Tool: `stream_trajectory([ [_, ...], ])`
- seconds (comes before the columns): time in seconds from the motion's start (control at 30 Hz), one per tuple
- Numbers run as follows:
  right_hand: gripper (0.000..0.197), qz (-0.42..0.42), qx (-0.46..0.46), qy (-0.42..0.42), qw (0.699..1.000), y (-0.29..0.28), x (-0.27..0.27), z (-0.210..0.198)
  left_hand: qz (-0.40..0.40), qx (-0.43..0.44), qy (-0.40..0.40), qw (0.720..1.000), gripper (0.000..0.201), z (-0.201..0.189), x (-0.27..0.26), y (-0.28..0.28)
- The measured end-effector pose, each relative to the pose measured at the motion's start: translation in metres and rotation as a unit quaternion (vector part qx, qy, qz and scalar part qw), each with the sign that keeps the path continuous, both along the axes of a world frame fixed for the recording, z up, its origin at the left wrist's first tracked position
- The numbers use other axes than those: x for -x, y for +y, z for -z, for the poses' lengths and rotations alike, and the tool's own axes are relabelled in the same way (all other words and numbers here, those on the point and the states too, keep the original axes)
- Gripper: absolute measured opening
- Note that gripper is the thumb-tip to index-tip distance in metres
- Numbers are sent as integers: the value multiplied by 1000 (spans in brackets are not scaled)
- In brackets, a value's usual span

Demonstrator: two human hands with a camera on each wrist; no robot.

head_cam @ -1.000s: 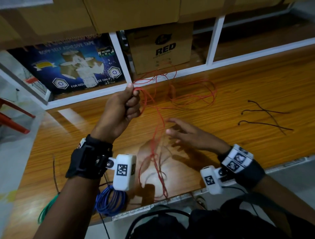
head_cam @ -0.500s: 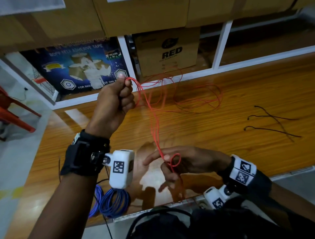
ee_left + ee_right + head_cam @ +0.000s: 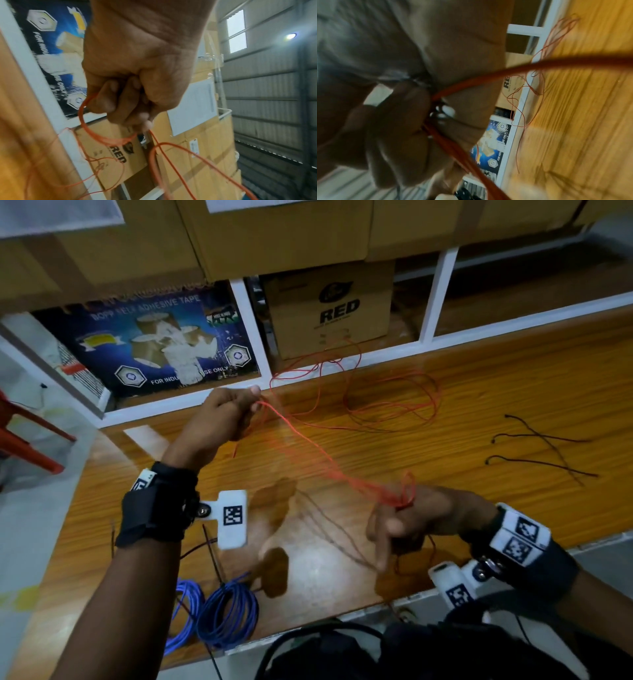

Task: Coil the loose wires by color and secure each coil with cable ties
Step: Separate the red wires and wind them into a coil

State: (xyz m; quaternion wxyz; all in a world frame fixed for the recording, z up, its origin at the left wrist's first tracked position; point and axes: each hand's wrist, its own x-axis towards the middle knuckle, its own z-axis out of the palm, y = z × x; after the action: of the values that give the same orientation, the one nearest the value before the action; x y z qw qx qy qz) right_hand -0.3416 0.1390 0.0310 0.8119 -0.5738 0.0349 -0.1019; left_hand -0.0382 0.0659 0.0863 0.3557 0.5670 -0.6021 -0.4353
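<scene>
Since a second ago the right hand [image 3: 416, 517] has pulled the red wire [image 3: 310, 443] rightward — strands now stretch taut from the left hand [image 3: 224, 417], each hand's grip closed on them. Loose loops trail across the desk [image 3: 513, 392] toward a cardboard box [image 3: 330, 309]; blue coils [image 3: 226, 614] and black cable ties [image 3: 541, 453] lie apart.

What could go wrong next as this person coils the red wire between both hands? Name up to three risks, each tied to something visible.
1. Much of the red wire still lies in overlapping loops on the table; pulling it in may knot it.
2. The left hand grips several strands, the right hand pinches a small loop; a slip could undo the turns.
3. The cable ties lie to the right, apart from both hands; reaching may loosen the coil.
</scene>
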Motion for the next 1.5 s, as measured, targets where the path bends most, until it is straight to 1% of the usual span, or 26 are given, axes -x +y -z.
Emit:
stream_trajectory([
  [0.1, 29, 111, -46, -87, 989, -9, 13, 8, 35, -89, 51, 994, 37, 20, -5, -1],
  [0.2, 42, 278, -94, -50, 955, -14, 18, 12, 50, -139, 100, 984, 33, 27, -9, -2],
  [0.23, 45, 363, -88, 1, 928, -16, 17, 14, 55, -155, 115, 980, 33, 27, -10, -2],
  [0.3, 43, 528, -17, 125, 840, -20, 12, 26, 65, -179, 133, 973, 32, 26, -9, 0],
  [0.37, 34, 624, 31, 179, 760, -22, 9, 41, 77, -183, 131, 971, 33, 24, -6, 2],
  [0.4, 30, 647, 30, 181, 740, -22, 10, 45, 79, -181, 132, 972, 33, 23, -5, 3],
  [0.47, 33, 652, -15, 153, 743, -22, 11, 50, 63, -174, 157, 970, 34, 22, -5, 3],
  [0.53, 50, 615, -59, 131, 776, -23, 12, 49, 34, -164, 220, 961, 35, 21, -6, 1],
  [0.6, 58, 550, -41, 186, 813, -20, 13, 47, -2, -149, 287, 946, 35, 16, -6, -1],
  [0.67, 53, 457, 15, 247, 855, -12, 14, 43, -34, -122, 342, 931, 35, 10, -7, -2],
  [0.73, 41, 406, 33, 242, 881, -4, 16, 46, -56, -85, 383, 918, 36, 0, -10, -1],
  [0.77, 36, 410, 16, 225, 883, -2, 17, 48, -67, -66, 400, 912, 36, -6, -13, -1],
  [0.83, 33, 443, -5, 228, 867, 4, 15, 51, -87, -30, 435, 896, 35, -20, -22, -1],
  [0.9, 46, 449, 40, 300, 841, 9, 13, 55, -99, 1, 456, 885, 33, -33, -30, -2],
  [1.0, 49, 443, 34, 329, 833, 16, 11, 58, -110, 23, 450, 886, 41, -43, -37, -3],
  [1.1, 55, 472, -23, 332, 817, 14, 15, 55, -104, 14, 435, 894, 23, -46, -33, 0],
  [1.17, 68, 446, 122, 442, 769, 9, 21, 47, -77, -4, 414, 907, 16, -47, -23, 5],
  [1.23, 85, 416, 303, 553, 655, 6, 27, 32, -49, -27, 389, 920, 26, -47, -12, 9],
  [1.27, 88, 439, 355, 565, 602, 4, 28, 20, -36, -39, 380, 923, 31, -48, -7, 12],
  [1.3, 86, 485, 387, 537, 571, 2, 28, 8, -21, -48, 375, 926, 34, -50, -1, 14],
  [1.33, 78, 535, 400, 476, 573, 4, 26, -8, -6, -54, 371, 927, 34, -52, 6, 17],
  [1.37, 69, 569, 389, 398, 605, 3, 21, -20, 11, -59, 368, 928, 34, -54, 12, 20],
  [1.4, 62, 574, 357, 322, 663, 3, 14, -30, 29, -61, 365, 928, 34, -57, 18, 23],
  [1.43, 57, 538, 309, 265, 738, 4, 5, -37, 46, -61, 365, 928, 33, -59, 24, 26],
  [1.47, 57, 475, 254, 234, 809, 4, -6, -42, 62, -59, 365, 927, 33, -62, 29, 28],
  [1.5, 63, 407, 206, 231, 859, 5, -16, -41, 74, -57, 366, 926, 32, -65, 33, 30],
])
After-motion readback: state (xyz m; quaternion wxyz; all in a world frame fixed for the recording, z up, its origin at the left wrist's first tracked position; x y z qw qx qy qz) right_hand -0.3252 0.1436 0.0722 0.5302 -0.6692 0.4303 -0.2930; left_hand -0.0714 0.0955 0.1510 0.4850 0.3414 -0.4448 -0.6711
